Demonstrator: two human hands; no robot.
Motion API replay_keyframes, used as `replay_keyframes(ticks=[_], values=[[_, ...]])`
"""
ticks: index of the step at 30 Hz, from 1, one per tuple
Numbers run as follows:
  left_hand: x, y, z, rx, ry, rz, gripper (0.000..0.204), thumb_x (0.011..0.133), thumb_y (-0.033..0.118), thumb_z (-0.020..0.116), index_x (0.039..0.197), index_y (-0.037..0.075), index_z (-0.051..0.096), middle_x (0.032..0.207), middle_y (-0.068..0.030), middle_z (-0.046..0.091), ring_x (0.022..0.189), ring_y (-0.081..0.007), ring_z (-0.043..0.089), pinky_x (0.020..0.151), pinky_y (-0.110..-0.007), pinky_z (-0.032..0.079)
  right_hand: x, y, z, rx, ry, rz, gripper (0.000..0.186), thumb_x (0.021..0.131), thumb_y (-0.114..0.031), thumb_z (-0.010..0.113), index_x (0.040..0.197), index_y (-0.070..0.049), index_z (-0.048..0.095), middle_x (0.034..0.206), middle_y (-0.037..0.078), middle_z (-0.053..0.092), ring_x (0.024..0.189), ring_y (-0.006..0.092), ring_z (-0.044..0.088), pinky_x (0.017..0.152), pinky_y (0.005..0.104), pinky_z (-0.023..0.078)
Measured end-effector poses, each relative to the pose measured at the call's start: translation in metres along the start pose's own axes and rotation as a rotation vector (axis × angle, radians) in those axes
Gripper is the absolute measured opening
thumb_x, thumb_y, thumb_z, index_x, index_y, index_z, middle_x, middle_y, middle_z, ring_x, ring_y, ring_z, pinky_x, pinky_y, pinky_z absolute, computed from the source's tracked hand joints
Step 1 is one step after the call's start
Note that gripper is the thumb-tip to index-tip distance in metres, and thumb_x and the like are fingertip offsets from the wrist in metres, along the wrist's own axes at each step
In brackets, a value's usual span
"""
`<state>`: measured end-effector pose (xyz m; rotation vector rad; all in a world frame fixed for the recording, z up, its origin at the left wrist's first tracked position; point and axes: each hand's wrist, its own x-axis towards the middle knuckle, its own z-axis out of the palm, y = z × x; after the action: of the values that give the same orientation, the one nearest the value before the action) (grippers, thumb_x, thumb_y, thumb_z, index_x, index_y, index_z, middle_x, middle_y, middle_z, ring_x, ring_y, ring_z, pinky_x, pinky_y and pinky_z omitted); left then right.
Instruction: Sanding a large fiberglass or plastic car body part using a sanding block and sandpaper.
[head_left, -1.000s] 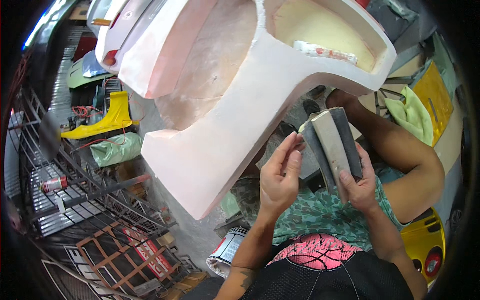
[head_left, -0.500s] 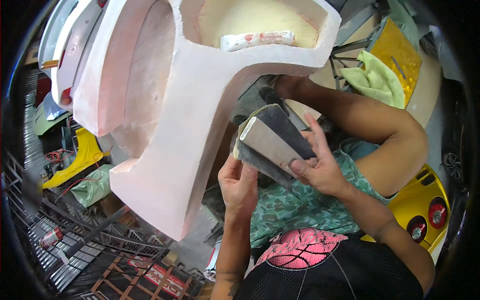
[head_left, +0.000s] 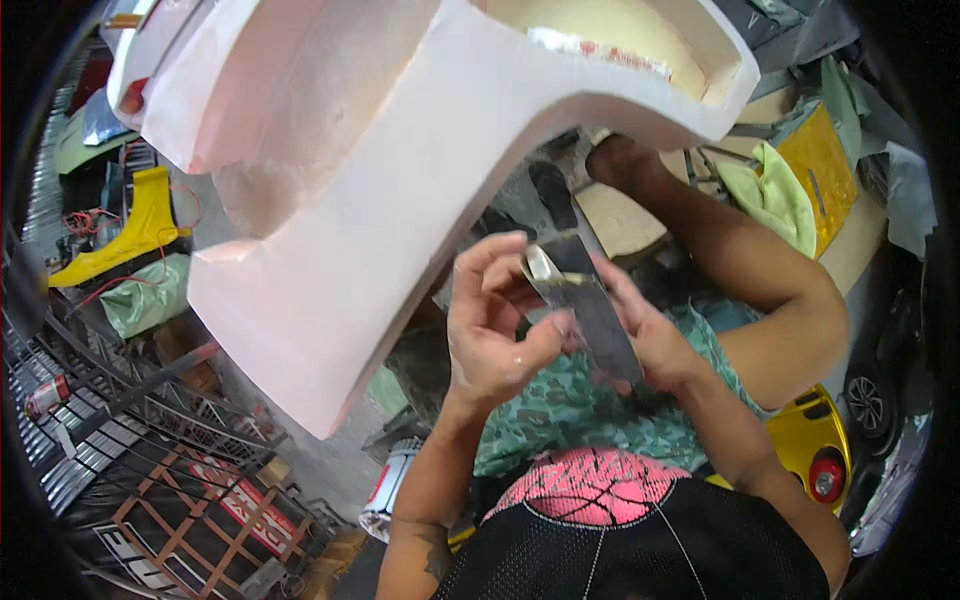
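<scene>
My right hand (head_left: 655, 340) grips a sanding block (head_left: 541, 263) from its right side. Dark grey sandpaper (head_left: 600, 325) is folded round the block, whose pale end shows at the top. My left hand (head_left: 490, 335) is at the other side, fingers curved and apart. Its thumb and index finger reach the sandpaper's edge; whether they press on it I cannot tell. Just beyond my hands stands a large pale pink, smooth-faced moulded body part (head_left: 390, 170). A white and red cylindrical package (head_left: 600, 52) lies in its hollow.
At right, a light green cloth (head_left: 775, 200) hangs by a yellow panel (head_left: 822, 175). A yellow car-shaped shell (head_left: 812, 440) sits lower right. On the left are a yellow curved part (head_left: 135, 230), a pale green bag (head_left: 145, 297) and a dark metal rack (head_left: 120, 400).
The sandpaper now wraps round the block; before, it fanned out beneath it. My left hand has let its pinch on the corner go and spread its fingers. The view has shifted.
</scene>
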<state>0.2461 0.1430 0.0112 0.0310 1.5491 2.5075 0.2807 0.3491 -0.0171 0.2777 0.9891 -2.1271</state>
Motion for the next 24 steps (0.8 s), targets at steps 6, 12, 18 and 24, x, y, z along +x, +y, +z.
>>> replay_keyframes(ticks=[6, 12, 18, 24], values=[[-0.011, -0.007, -0.015, 0.025, 0.083, 0.017, 0.056, 0.081, -0.014, 0.068, 0.132, -0.001, 0.050, 0.118, -0.0121, 0.061, 0.109, -0.0193, 0.065, 0.095, -0.032, 0.056, -0.005, 0.007, 0.004, 0.057, 0.057, -0.246, 0.072, 0.100, -0.019, 0.063, 0.161, -0.010, 0.025, 0.143, 0.014, 0.047, 0.118, 0.0189, 0.058, 0.097, 0.0338, 0.052], [-0.029, -0.010, -0.030, -0.002, 0.116, -0.087, 0.048, 0.080, -0.013, 0.070, 0.122, -0.003, 0.049, 0.110, -0.0092, 0.057, 0.103, -0.0173, 0.065, 0.088, -0.031, 0.057, 0.001, -0.010, 0.011, -0.617, -0.186, -0.264, 0.068, 0.086, -0.039, 0.078, 0.138, -0.001, 0.058, 0.128, 0.014, 0.057, 0.113, 0.0238, 0.058, 0.097, 0.0357, 0.045], [-0.040, -0.001, -0.032, 0.116, 0.109, -0.124, 0.048, 0.078, -0.011, 0.072, 0.119, -0.002, 0.049, 0.112, -0.0080, 0.053, 0.099, -0.0152, 0.062, 0.091, -0.031, 0.056, 0.001, -0.006, 0.018, -0.792, -0.055, -0.287, 0.044, 0.087, -0.019, 0.078, 0.127, -0.003, 0.068, 0.106, 0.011, 0.064, 0.099, 0.0213, 0.060, 0.090, 0.0337, 0.047], [-0.017, 0.021, -0.030, 0.812, 0.052, 0.204, 0.062, 0.085, -0.008, 0.066, 0.144, -0.007, 0.046, 0.138, -0.0215, 0.059, 0.126, -0.0275, 0.059, 0.104, -0.038, 0.048, 0.007, -0.009, 0.019, -0.818, 0.105, -0.430, 0.049, 0.089, -0.008, 0.075, 0.137, -0.013, 0.065, 0.105, 0.010, 0.061, 0.095, 0.0201, 0.060, 0.087, 0.0318, 0.049]])
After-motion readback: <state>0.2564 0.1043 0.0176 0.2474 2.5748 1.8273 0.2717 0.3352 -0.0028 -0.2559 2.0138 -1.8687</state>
